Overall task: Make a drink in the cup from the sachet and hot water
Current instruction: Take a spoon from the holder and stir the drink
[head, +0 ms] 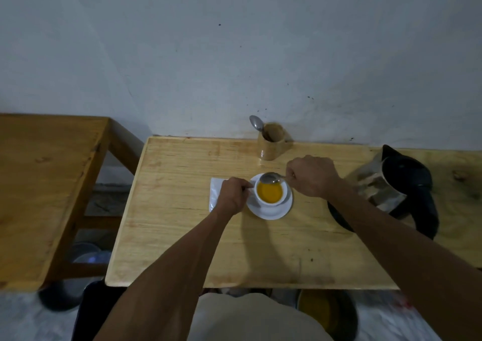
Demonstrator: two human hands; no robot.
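No readable text, label, brand or number is showing anywhere; the white sachet [216, 193] (partly hidden under a hand) is showing no legible print.

A light wooden table [182, 236] stands against a pale wall [234, 40] marked with small dark specks. At its far edge sits a wooden holder [272, 145] with a spare spoon [256, 123] leaning out to the left. A second wooden table [47, 184] stands to the left, apart from the first. Beneath that one lie bluish dishes [87, 254], too dim to identify. On the floor below the near edge rests a dark bowl [326, 312] with a yellowish inside.
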